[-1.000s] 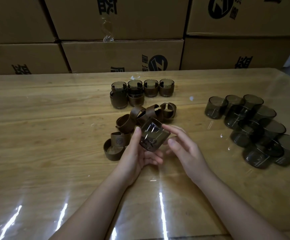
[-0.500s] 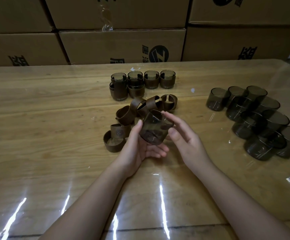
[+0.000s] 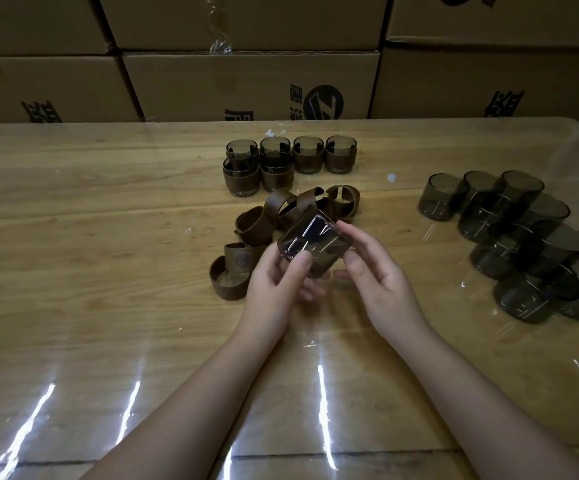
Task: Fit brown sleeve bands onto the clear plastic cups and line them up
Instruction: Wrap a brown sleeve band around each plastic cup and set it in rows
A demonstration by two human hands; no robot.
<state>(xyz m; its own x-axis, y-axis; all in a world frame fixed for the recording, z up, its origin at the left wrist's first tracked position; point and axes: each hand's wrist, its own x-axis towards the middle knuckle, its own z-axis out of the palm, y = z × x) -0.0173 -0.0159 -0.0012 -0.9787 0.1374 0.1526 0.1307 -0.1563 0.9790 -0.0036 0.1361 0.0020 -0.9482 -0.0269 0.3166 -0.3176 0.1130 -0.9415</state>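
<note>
A smoky clear plastic cup (image 3: 310,242) is tilted on its side above the table centre, its bottom toward me. My left hand (image 3: 277,282) grips it, thumb on its near wall and fingers curled under. My right hand (image 3: 374,271) touches its right side with the fingertips. Loose brown sleeve bands (image 3: 256,226) lie in a pile just behind and left of the cup. Several banded cups (image 3: 308,155) stand in rows farther back. Bare cups (image 3: 509,233) crowd the right of the table.
Stacked cardboard boxes (image 3: 246,84) wall off the far edge of the wooden table (image 3: 90,237), which has a glossy clear cover. A small white scrap (image 3: 390,177) lies between the banded rows and the bare cups.
The cup has been turned in my hands, so its glossy side and bottom face me. My left thumb moved onto the cup's near wall. The view dipped slightly.
</note>
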